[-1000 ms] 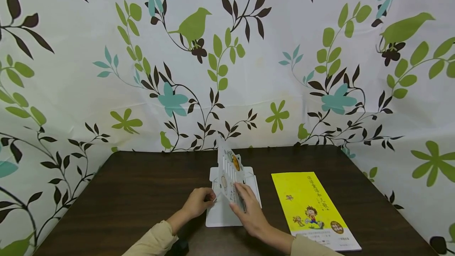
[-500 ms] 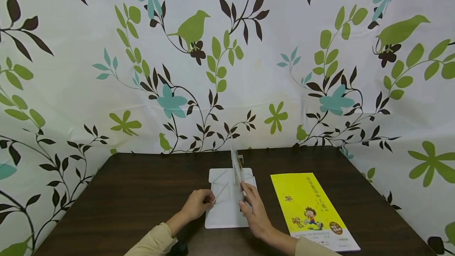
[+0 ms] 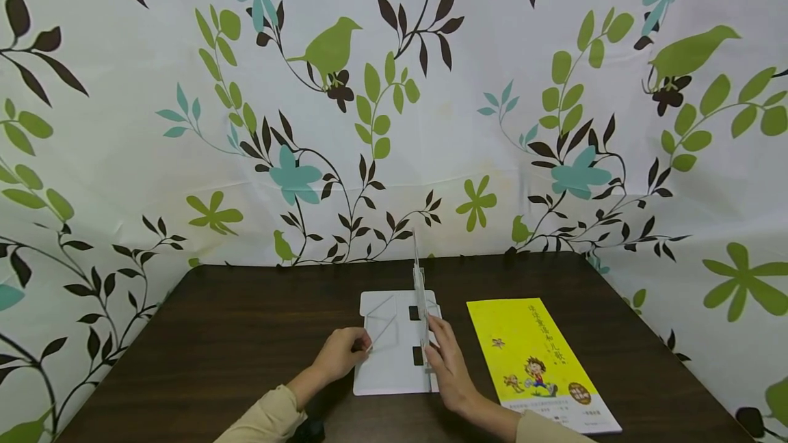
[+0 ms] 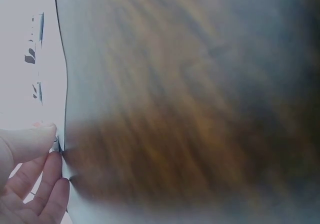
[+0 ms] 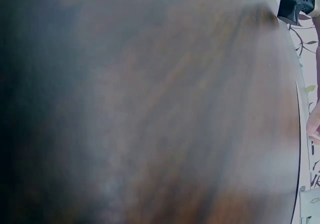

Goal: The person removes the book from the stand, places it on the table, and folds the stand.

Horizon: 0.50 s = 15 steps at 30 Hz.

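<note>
A white folding book stand (image 3: 384, 378) lies on the dark table, its thin panel (image 3: 421, 292) standing edge-on above the right part of the base. Two black rectangles show on the base beside the panel. At the base's left edge, my left hand (image 3: 341, 354) pinches a thin wire support (image 3: 383, 333) between thumb and fingers. Its fingertips (image 4: 59, 184) appear along the stand's white edge in the left wrist view. My right hand (image 3: 452, 368) holds the upright panel by its near right side, thumb and fingers against it. The right wrist view barely shows this contact.
A yellow book (image 3: 535, 354) with cartoon figures lies to the right of the stand. The dark wooden table (image 3: 265, 313) meets a leaf-and-bird patterned cloth (image 3: 394, 122) at the back. A small dark object (image 3: 308, 429) sits beneath the left forearm.
The panel has swung rightward from a left lean to upright, its printed face now out of sight. My right hand moved right with it; the left hand stayed at the wire support.
</note>
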Motion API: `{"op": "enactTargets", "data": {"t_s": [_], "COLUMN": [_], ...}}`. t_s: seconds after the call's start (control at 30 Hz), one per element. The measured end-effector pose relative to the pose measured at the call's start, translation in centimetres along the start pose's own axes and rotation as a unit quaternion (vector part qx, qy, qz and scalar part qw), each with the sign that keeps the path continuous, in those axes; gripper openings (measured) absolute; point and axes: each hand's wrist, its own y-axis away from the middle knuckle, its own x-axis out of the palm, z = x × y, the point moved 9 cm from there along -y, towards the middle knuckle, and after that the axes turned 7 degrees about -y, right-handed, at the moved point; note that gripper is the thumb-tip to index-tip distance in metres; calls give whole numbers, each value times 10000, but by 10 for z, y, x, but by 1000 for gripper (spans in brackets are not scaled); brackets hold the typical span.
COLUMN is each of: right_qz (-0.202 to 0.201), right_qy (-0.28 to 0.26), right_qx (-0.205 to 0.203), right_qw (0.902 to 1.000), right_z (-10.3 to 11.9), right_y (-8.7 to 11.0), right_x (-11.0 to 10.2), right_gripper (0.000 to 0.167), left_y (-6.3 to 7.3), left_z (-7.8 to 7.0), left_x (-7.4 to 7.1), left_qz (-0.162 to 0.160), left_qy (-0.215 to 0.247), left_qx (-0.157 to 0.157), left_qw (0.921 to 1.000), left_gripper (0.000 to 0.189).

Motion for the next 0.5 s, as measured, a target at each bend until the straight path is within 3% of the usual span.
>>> {"op": "enactTargets", "data": {"t_s": [0.5], "right_qz": [-51], "right_qy": [-52], "right_qx": [64], "right_qw": [10000], "right_z": [-3], "right_y": [-1], "right_x": [-3], "right_gripper": [46], "left_y": [-2], "left_z": [-3], "left_x": [0], "left_qz": [52], "left_qy": [-163], "left_qx": [163], "left_qw": [9997], "left_gripper": [12]}}
